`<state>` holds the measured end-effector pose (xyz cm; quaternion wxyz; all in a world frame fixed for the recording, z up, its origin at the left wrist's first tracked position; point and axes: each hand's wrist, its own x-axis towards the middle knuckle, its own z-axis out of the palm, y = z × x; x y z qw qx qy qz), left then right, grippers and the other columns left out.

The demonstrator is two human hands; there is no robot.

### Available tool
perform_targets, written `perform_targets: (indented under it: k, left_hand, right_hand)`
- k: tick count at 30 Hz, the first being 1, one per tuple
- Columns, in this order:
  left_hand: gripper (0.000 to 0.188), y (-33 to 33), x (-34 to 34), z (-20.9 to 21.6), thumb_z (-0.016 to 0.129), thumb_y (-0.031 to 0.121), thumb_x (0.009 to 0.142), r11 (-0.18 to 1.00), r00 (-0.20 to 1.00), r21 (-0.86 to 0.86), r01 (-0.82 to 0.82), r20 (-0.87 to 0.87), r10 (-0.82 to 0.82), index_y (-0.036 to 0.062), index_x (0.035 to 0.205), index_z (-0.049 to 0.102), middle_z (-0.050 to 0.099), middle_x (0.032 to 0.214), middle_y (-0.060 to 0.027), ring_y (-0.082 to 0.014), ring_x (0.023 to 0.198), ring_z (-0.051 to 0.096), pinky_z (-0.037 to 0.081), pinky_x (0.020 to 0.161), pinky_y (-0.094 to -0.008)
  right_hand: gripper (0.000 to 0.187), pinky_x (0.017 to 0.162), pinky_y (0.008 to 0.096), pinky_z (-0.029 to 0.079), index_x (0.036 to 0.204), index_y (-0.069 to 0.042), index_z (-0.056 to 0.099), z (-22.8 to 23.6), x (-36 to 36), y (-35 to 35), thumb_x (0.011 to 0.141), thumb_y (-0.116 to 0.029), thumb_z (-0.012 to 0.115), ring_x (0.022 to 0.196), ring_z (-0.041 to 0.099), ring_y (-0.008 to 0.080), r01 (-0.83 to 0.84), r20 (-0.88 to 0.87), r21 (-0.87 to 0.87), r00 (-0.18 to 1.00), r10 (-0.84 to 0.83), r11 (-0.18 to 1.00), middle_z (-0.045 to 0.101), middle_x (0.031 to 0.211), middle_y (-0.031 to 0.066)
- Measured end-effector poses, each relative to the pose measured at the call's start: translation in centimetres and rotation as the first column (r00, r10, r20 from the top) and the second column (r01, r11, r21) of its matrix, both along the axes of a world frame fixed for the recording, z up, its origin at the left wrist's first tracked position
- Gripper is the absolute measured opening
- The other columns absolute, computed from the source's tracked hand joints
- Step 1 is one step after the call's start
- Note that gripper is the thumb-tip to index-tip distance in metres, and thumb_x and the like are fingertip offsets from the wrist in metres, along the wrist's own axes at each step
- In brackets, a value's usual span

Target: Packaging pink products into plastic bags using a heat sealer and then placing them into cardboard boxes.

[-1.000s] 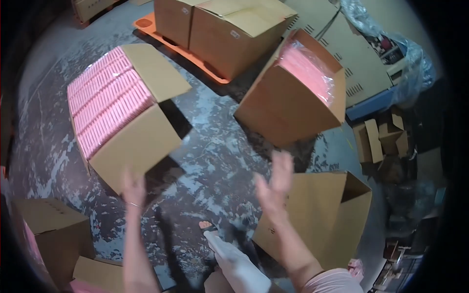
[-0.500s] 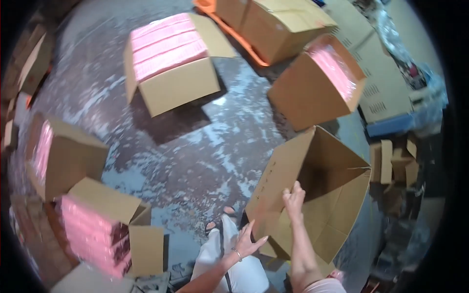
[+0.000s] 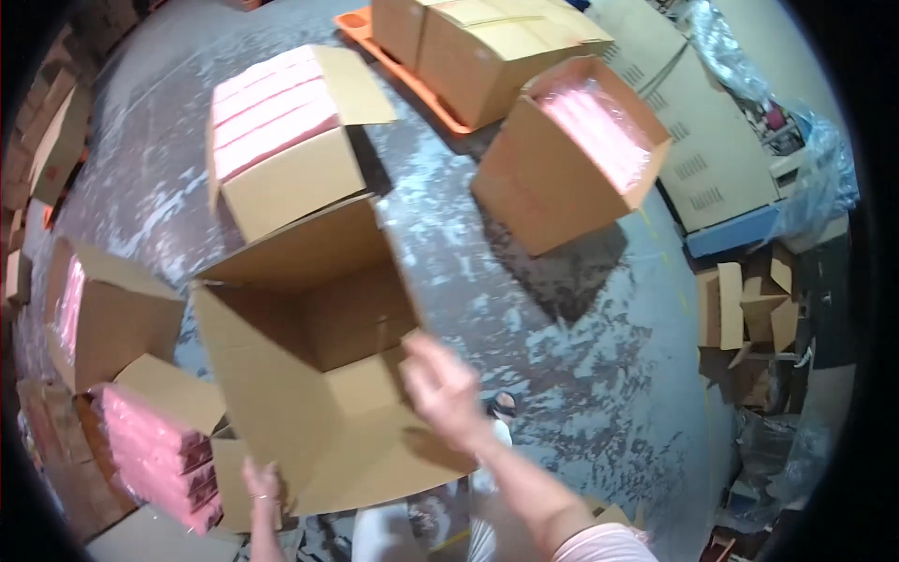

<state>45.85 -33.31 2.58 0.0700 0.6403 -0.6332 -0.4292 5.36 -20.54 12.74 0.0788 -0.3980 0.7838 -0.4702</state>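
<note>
An open, empty cardboard box (image 3: 356, 389) is tilted in front of me, its mouth turned up toward me. My right hand (image 3: 438, 386), slightly blurred, grips the box's right edge, fingers bent over the rim. At the near left corner my left hand (image 3: 262, 480) holds the box by its side, part of the fingers hidden against the cardboard. Just left of that hand stands an open carton with stacked pink plastic-wrapped packs (image 3: 159, 459), its flaps spread.
Another carton (image 3: 131, 318) with pink packs stands at the left. Two more filled ones, a carton (image 3: 290, 192) and a taller carton (image 3: 552, 178), stand ahead. Large boxes (image 3: 510, 70) rest on an orange pallet (image 3: 440, 112). Small open boxes (image 3: 749, 304) lie right.
The empty box has swung from my right to the front left, its mouth now facing me. Both hands moved left with it; my left hand went from near my knees to the box's left side.
</note>
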Motion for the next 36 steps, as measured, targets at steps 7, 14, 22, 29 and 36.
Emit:
perform_targets:
  k: [7,14,22,29,36]
  left_hand:
    - [0.05,4.1,-24.9,9.4,0.055,0.001,0.079,0.624,0.933,-0.694,0.36,0.253,-0.258,-0.0026,0.128,0.045,0.047,0.13,-0.0214,-0.0371,0.124,0.042,0.032,0.105,-0.043]
    - [0.09,8.7,-70.9,5.7,0.07,-0.003,0.06,0.174,0.32,-0.642,0.747,0.118,-0.94,0.0086,0.141,0.031,0.023,0.146,-0.02,-0.0435,0.135,0.02,0.023,0.11,-0.049]
    - [0.075,15.7,-91.2,2.8,0.072,0.027,0.065,-0.51,-0.294,-0.029,0.86,0.789,-0.539,0.0132,0.133,0.044,0.047,0.131,-0.0142,-0.0295,0.133,0.033,0.012,0.111,-0.0565]
    - [0.053,26.9,-94.6,4.0,0.065,0.023,0.075,0.034,0.064,-0.194,0.98,0.148,-0.987,-0.0023,0.118,0.048,0.058,0.112,-0.0234,-0.0389,0.104,0.058,0.05,0.087,-0.0416]
    - [0.011,27.4,-96.0,-0.8,0.056,0.006,0.076,0.131,0.238,-0.461,0.878,0.183,-0.954,0.002,0.084,0.061,0.064,0.078,-0.0231,-0.0384,0.078,0.065,0.053,0.068,-0.045]
  right_hand:
    - [0.071,0.098,0.0439,0.036,0.132,0.006,0.036,-4.1,-37.0,15.1,0.072,-0.011,0.07,0.115,0.045,0.0394,0.498,-0.526,0.2,0.781,-0.336,0.844,0.048,0.122,0.0247]
    - [0.019,0.066,0.0465,0.051,0.077,0.002,0.062,-11.3,-52.1,15.9,0.067,-0.014,0.066,0.076,0.065,0.0355,0.292,-0.425,0.657,0.905,0.022,0.694,0.062,0.074,0.0218]
    - [0.009,0.064,0.0422,0.048,0.074,-0.001,0.06,-7.2,-52.7,18.0,0.076,-0.009,0.061,0.078,0.061,0.0315,0.066,-0.328,0.4,0.942,0.075,0.914,0.061,0.078,0.0146]
    - [0.059,0.109,0.0517,0.028,0.112,-0.007,0.056,-7.0,-63.1,27.7,0.056,0.01,0.062,0.128,0.035,0.038,0.241,-0.575,0.482,0.813,0.096,0.842,0.049,0.123,0.0112]
    - [0.013,0.094,0.0481,0.039,0.082,-0.004,0.062,-8.8,-65.6,26.0,0.07,-0.006,0.059,0.089,0.058,0.0279,0.267,-0.652,0.611,0.704,0.282,0.746,0.06,0.084,0.0116]
